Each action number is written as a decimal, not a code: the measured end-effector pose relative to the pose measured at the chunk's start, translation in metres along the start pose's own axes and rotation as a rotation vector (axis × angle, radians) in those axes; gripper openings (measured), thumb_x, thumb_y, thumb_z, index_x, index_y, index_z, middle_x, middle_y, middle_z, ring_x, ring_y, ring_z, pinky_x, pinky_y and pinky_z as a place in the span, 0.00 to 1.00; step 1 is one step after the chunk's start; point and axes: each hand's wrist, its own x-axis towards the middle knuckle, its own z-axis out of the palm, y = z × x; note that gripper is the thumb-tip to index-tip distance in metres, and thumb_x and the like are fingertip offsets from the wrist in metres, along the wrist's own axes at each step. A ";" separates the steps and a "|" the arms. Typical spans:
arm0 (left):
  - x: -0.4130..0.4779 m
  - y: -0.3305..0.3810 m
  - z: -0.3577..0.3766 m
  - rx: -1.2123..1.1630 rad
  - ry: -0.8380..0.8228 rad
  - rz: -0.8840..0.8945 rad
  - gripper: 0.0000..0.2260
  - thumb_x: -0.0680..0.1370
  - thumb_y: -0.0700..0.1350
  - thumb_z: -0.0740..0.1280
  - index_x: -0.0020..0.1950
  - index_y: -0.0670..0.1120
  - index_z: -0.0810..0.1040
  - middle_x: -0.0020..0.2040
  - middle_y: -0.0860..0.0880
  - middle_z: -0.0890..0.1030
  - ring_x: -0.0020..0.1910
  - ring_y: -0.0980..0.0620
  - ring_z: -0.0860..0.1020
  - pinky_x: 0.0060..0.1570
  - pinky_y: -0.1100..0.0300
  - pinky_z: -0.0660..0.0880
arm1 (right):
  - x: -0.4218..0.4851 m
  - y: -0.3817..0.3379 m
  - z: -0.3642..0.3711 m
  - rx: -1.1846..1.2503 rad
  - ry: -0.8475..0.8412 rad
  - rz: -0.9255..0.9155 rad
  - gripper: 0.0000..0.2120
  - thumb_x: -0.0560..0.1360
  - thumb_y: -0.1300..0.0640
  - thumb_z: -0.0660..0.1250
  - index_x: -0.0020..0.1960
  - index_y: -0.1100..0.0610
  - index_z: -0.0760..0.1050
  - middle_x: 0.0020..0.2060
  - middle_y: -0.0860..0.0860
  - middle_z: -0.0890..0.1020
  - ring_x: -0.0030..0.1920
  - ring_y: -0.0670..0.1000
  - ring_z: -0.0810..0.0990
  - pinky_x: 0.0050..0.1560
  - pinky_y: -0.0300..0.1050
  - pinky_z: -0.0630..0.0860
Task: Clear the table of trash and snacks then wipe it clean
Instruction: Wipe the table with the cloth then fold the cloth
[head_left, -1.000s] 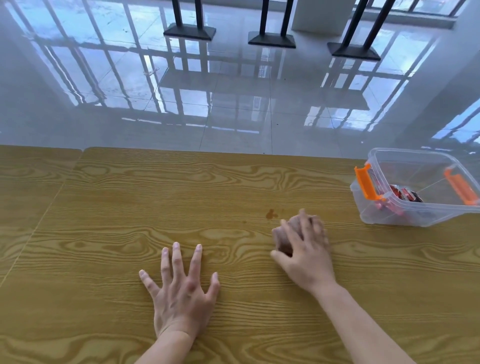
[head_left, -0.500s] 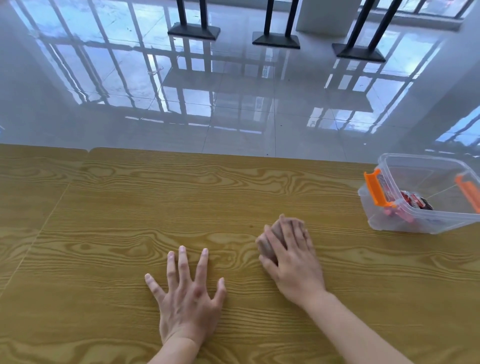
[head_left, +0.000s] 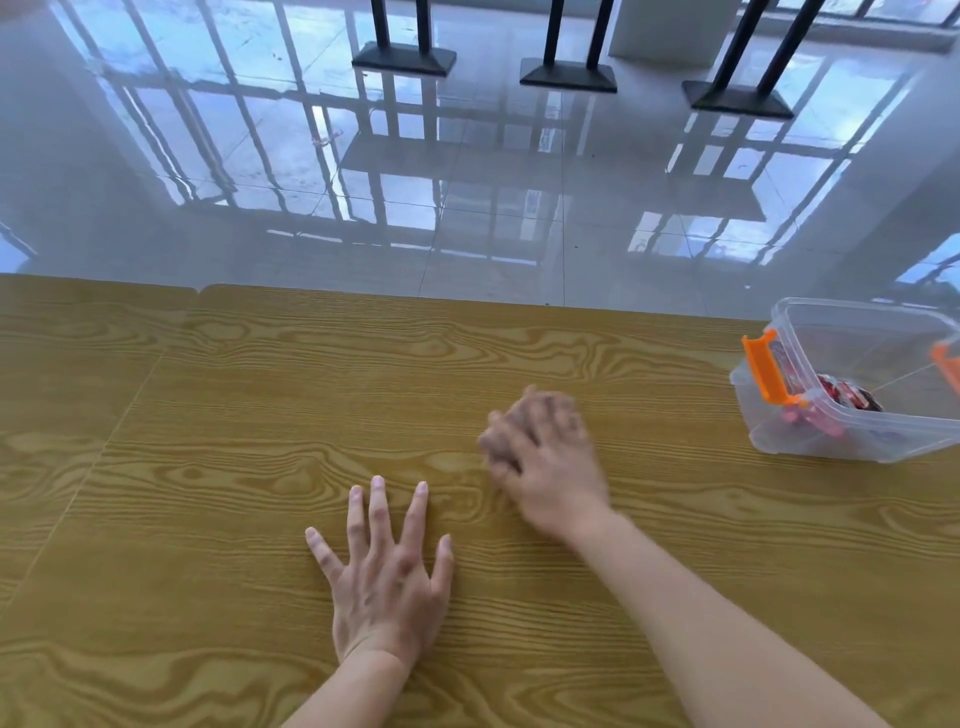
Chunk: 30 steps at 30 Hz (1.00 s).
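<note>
My right hand (head_left: 548, 462) presses a small brownish cloth (head_left: 493, 441) against the wooden table (head_left: 260, 405) near its middle; the hand is motion-blurred and covers most of the cloth. My left hand (head_left: 384, 571) lies flat on the table with fingers spread, just left of and nearer than the right hand, holding nothing. A clear plastic box (head_left: 852, 379) with orange latches stands at the right edge of the table, with red snack wrappers (head_left: 841, 397) inside.
The table's far edge runs across the view, with a glossy tiled floor (head_left: 467, 182) beyond. Black table bases (head_left: 569, 75) stand on the floor at the top. A seam (head_left: 130, 405) in the tabletop runs along the left.
My right hand has slid the cloth left and nearer, then back outward over the spot where a small brown stain showed; the stain is no longer visible. My left hand stays flat.
</note>
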 end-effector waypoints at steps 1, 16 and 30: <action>0.000 0.001 -0.001 -0.011 0.000 0.002 0.29 0.77 0.65 0.44 0.78 0.61 0.56 0.80 0.45 0.53 0.79 0.44 0.47 0.70 0.28 0.42 | -0.021 -0.011 0.011 -0.023 0.006 -0.146 0.30 0.78 0.28 0.39 0.78 0.34 0.43 0.80 0.52 0.37 0.78 0.58 0.33 0.76 0.56 0.34; -0.001 0.001 -0.002 -0.027 0.014 -0.002 0.27 0.77 0.62 0.48 0.76 0.60 0.61 0.79 0.44 0.59 0.78 0.43 0.54 0.70 0.27 0.47 | -0.014 -0.025 0.017 0.015 0.039 -0.118 0.30 0.77 0.27 0.43 0.77 0.33 0.46 0.80 0.49 0.38 0.79 0.54 0.34 0.76 0.54 0.34; -0.001 0.006 -0.007 -0.014 -0.031 -0.015 0.30 0.76 0.63 0.43 0.77 0.60 0.59 0.80 0.44 0.54 0.79 0.43 0.49 0.70 0.27 0.43 | -0.147 0.015 0.030 0.003 0.123 0.078 0.29 0.80 0.32 0.50 0.78 0.40 0.59 0.80 0.57 0.54 0.79 0.61 0.50 0.76 0.60 0.51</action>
